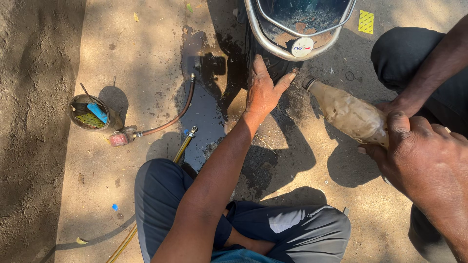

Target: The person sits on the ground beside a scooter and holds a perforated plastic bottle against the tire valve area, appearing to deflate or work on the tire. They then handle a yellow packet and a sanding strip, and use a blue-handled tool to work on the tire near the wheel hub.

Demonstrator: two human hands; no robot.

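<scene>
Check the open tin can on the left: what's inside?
Inside the tin can, a blue-handled tool and a thin metal rod stick up above yellowish contents. The can's bottom is covered. Neither hand touches it: left hand on the tyre, right hand grips a bottle.

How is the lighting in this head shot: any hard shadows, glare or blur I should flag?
Head view: harsh sun, deep shadows over the wet ground beside the tyre; left hand on the tyre is sharp and sunlit; right hand holding the bottle is in focus but partly shaded; bright glare on the chrome mudguard rim; no visible motion blur.
</scene>
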